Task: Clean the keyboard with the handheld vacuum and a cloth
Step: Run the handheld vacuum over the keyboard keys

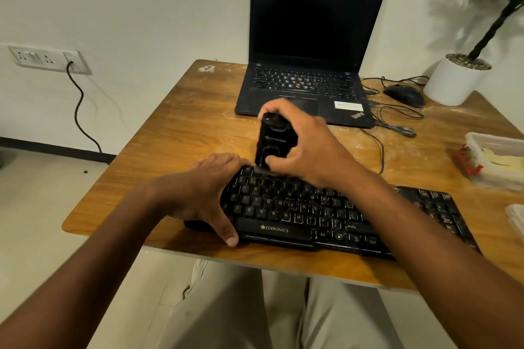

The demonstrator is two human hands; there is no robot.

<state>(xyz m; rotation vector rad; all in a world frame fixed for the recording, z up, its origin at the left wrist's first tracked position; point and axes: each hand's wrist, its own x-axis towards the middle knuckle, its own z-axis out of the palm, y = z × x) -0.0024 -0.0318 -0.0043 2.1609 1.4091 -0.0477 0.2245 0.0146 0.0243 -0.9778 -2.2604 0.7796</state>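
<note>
- Because the keyboard (326,215) lies along the near edge of the wooden tabletop (175,127), slightly askew with its right end further toward the right, it sits within easy reach of both hands, which probably explains its place in front of the laptop (309,65) rather than beside it.
- From the head view, the handheld vacuum (272,140) stands nearly upright, its lower end down at the keyboard's top-left rows; that steep angle seems chosen to bring the nozzle close to the gaps between keys, though the mouth itself is blurred and I cannot tell whether it touches them.
- The right hand (304,144) is wrapped round the vacuum's black body from the right, fingers curled over its top and thumb pressed low on its front, so it is clamped on the tool.
- The left hand (207,190) lies on the keyboard's left end with fingers reaching over the far edge and the thumb stretched along the front edge, apparently bracing it so the board does not slide under the vacuum; the fingers look fairly straight rather than gripping.
- No cloth is plainly visible, so the wiping step is judged not yet begun.
- A mouse (405,95) with its cable, a potted plant (456,76) and a plastic container (499,159) sit well apart on the right.
</note>
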